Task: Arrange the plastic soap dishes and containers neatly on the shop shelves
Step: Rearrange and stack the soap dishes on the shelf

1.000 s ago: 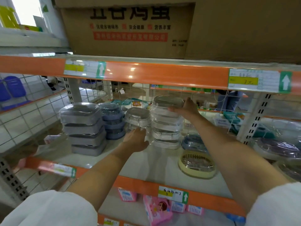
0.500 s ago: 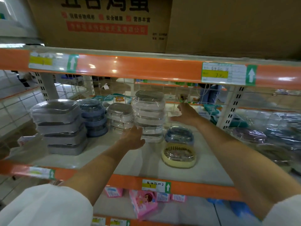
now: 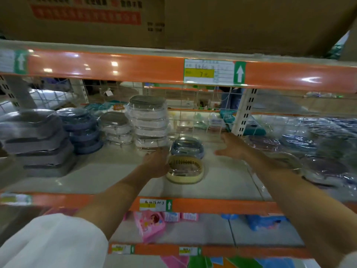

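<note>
Left hand [image 3: 157,164] fingers lie against the left side of the yellow soap dish [image 3: 185,168]; whether they grasp it cannot be told. Right hand [image 3: 234,147] fingers spread, released, holding nothing, right of that dish. Blue container [image 3: 187,147] sits directly behind the dish; clear stack [image 3: 147,122] stands behind-left, all on the shelf [image 3: 222,182].

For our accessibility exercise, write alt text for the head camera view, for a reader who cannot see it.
A person's left hand touches the side of a yellow soap dish on a shop shelf, while the right hand hovers open above it. A blue dish sits just behind; stacks of wrapped clear containers stand further left.
</note>
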Available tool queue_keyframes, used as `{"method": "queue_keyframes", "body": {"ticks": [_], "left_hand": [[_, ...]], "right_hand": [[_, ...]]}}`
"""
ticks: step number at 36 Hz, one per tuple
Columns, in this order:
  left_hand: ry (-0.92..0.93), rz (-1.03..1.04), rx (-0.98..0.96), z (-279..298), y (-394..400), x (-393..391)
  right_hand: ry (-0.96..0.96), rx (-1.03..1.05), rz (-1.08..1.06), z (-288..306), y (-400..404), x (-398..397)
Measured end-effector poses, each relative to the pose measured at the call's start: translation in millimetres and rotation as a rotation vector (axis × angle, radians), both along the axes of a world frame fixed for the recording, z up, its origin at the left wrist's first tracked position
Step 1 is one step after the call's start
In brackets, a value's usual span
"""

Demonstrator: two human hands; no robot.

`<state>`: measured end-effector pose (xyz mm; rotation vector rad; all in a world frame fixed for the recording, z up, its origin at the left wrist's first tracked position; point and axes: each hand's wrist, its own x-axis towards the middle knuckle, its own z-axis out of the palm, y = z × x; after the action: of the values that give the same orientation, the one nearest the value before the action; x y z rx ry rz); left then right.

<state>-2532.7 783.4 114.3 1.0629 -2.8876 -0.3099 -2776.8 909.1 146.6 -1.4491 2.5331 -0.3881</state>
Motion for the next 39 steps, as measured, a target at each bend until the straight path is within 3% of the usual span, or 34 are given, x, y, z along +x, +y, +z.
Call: {"method": "queue_keyframes", "body": {"ticks": [10, 17, 33, 39], "left_hand": [[-0.168, 0.146, 0.024, -8, 13, 5], [-0.173, 0.184, 0.086, -11, 28, 5], [-0.146, 0.177, 0.070, 1, 56, -5], [-0.154, 0.193, 0.066, 3, 66, -9]], "right_hand": [[-0.216, 0.032, 0.152, -34, -6, 36], [-0.326, 0.008, 0.220, -54, -13, 57], [-0.083, 0.144, 0.216, -51, 6, 35], [-0.181, 0.164, 0.233, -52, 8, 23]]}}
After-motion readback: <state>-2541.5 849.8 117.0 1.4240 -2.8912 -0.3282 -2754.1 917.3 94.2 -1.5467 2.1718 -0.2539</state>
